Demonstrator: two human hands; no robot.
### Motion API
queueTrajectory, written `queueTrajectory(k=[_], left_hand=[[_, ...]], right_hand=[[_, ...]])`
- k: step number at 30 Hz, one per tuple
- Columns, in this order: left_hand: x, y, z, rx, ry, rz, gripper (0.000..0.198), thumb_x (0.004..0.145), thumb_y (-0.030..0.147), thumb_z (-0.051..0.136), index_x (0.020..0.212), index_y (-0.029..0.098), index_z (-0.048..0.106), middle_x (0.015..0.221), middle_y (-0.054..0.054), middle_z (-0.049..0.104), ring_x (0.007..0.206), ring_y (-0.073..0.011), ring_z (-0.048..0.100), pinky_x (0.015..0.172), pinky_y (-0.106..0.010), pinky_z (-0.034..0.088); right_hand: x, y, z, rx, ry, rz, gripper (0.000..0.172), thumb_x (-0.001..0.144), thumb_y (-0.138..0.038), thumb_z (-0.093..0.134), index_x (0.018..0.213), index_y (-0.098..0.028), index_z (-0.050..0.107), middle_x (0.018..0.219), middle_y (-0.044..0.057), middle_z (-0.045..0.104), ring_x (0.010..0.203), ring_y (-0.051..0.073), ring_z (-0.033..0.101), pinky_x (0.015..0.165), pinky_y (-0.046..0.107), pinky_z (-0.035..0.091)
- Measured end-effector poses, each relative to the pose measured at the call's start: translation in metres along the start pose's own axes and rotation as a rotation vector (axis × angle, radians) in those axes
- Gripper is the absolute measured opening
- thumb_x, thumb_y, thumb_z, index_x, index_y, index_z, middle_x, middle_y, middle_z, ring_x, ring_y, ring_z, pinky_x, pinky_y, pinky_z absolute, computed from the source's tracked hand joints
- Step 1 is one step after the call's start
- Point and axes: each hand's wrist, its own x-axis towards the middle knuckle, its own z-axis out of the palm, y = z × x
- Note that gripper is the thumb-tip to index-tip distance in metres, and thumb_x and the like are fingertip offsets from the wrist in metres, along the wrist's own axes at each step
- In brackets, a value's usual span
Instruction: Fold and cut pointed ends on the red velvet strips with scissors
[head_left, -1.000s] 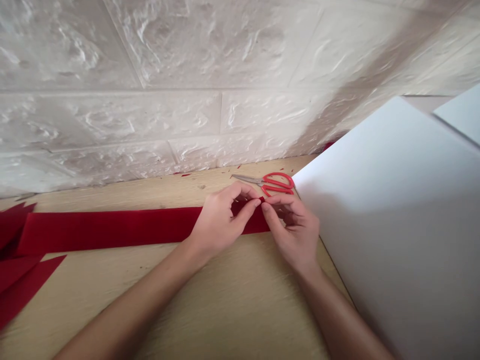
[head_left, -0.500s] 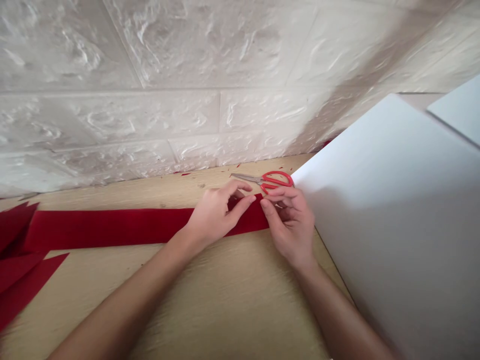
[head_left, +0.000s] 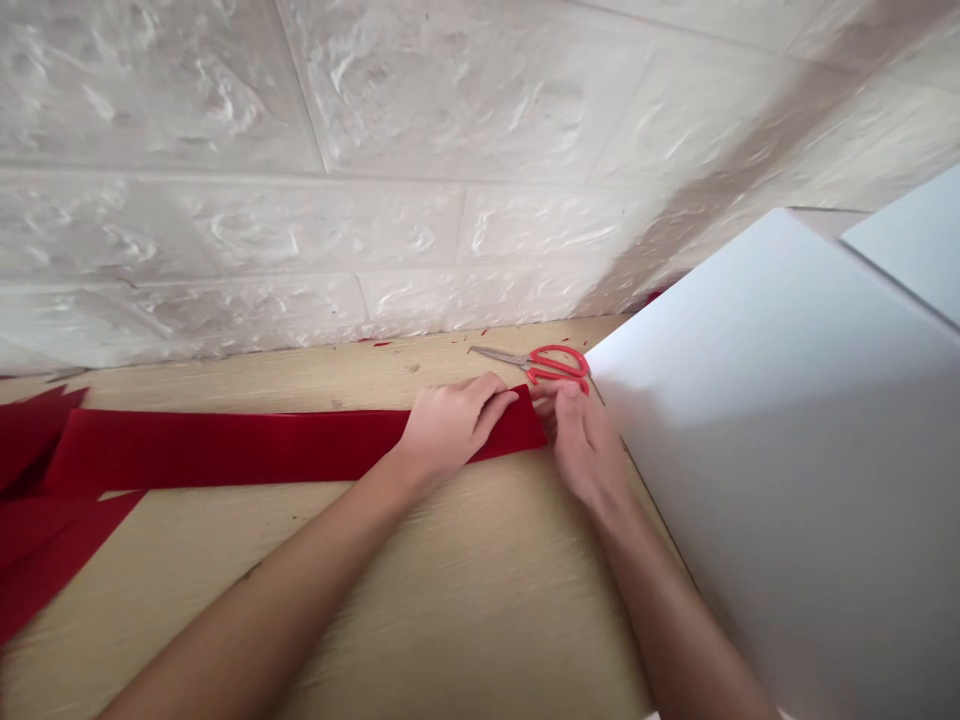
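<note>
- Firstly, white board (head_left: 787,450): stands to our right, its lower edge just beside our right hand (head_left: 585,440); a wrist knock could shift it.
- Wooden table (head_left: 480,600): bears everything listed.
- Red felt strip (head_left: 225,450): lies flat, running left to right. Its right end is under our left hand (head_left: 450,425), and we judge uneven pressing could skew or crease it.
- Left hand: spread flat, pressing the strip, clasping nothing.
- Right hand: fingers curled at the strip's end edge; we cannot tell whether they pinch it.
- Scissors (head_left: 544,362): red-handled, just beyond both hands, untouched.
</note>
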Motion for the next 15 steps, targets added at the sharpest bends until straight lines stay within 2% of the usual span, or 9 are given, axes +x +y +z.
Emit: queueTrajectory(k=[3,6,11,13,15], left_hand=[[-0.001,0.001,0.0,0.043,-0.009,-0.01,0.031,0.104,0.04,0.046,0.097,0.021,0.07,0.089,-0.004,0.079,0.074,-0.0174,0.071,0.06,-0.027,0.039],[0.0,0.001,0.0,0.037,-0.014,-0.022,0.031,0.104,0.04,0.046,0.096,0.022,0.07,0.089,-0.003,0.079,0.075,-0.0178,0.071,0.061,-0.027,0.041],[0.001,0.001,-0.008,0.016,-0.039,-0.059,0.04,0.104,0.048,0.043,0.095,0.021,0.071,0.081,-0.004,0.077,0.069,-0.0188,0.068,0.061,-0.028,0.043],[0.002,0.001,-0.017,0.034,-0.073,-0.063,0.048,0.104,0.053,0.038,0.095,0.02,0.071,0.077,-0.005,0.075,0.068,-0.0198,0.068,0.061,-0.029,0.043],[0.004,-0.001,-0.03,0.151,-0.118,-0.074,0.056,0.103,0.058,0.034,0.092,0.02,0.073,0.073,-0.007,0.073,0.067,-0.0223,0.067,0.06,-0.031,0.044]], right_hand=[[-0.001,-0.008,0.007,-0.13,-0.085,-0.032,0.048,0.106,-0.054,0.036,0.08,-0.024,0.061,0.073,0.004,0.07,0.067,0.021,0.064,0.062,0.032,0.045],[0.0,-0.01,0.014,-0.163,-0.086,-0.096,0.04,0.107,-0.046,0.035,0.08,-0.024,0.055,0.074,0.003,0.067,0.065,0.019,0.06,0.062,0.03,0.042],[-0.001,-0.005,0.018,-0.186,-0.043,-0.113,0.037,0.107,-0.041,0.033,0.081,-0.025,0.052,0.073,0.003,0.064,0.062,0.019,0.057,0.061,0.03,0.04],[-0.001,-0.004,0.015,-0.196,0.006,-0.098,0.037,0.107,-0.042,0.033,0.081,-0.025,0.053,0.071,0.003,0.063,0.062,0.02,0.056,0.06,0.03,0.039],[0.0,-0.003,0.007,-0.188,0.08,-0.084,0.037,0.107,-0.043,0.033,0.084,-0.025,0.055,0.073,0.003,0.064,0.063,0.02,0.056,0.061,0.031,0.039]])
